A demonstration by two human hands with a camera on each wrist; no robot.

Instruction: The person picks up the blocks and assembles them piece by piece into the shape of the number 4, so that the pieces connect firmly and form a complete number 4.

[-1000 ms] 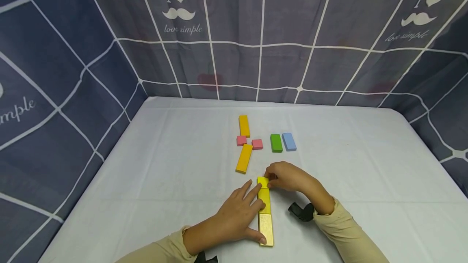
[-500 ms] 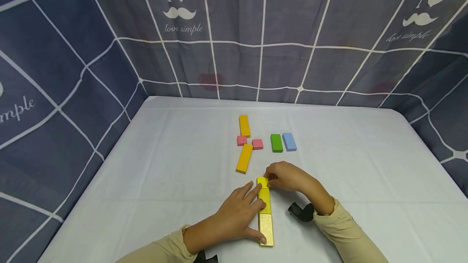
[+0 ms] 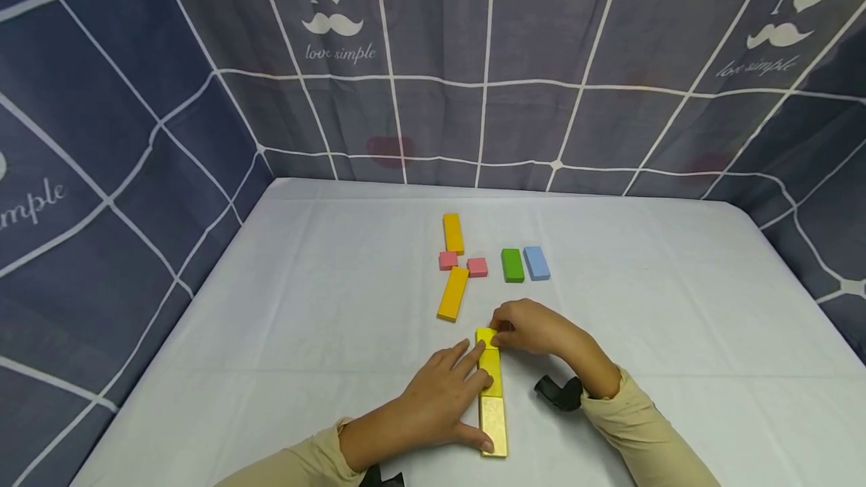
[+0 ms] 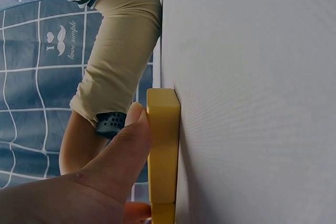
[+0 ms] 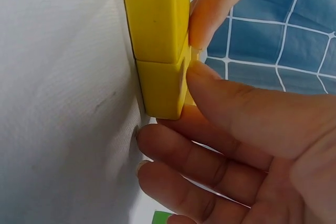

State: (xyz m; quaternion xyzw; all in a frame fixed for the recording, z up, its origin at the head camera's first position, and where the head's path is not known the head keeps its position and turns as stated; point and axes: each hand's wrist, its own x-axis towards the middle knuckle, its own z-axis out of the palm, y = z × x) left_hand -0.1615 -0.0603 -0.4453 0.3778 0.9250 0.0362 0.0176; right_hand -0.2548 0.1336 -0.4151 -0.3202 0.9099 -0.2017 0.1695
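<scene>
The dark blue grid-patterned cloth backdrop carried the only legible writing: "I", a heart, a moustache, and "love simple", printed twice across the back (a cut-off "mple" showed on the left wall).

On the white cloth-covered tabletop, a line of three yellow wooden blocks lay toward the near edge, its long axis running from near edge to far edge. The left hand rested flat along the line's left side, fingers straight and pressing the blocks, thumb at the nearest one. The right hand came in from the right at the far end, thumb and fingers pinching the small yellow end block, which touched the block behind it.

Farther toward the far edge lay two orange bars, two pink squares, a green block and a light blue block, well apart from both hands.
</scene>
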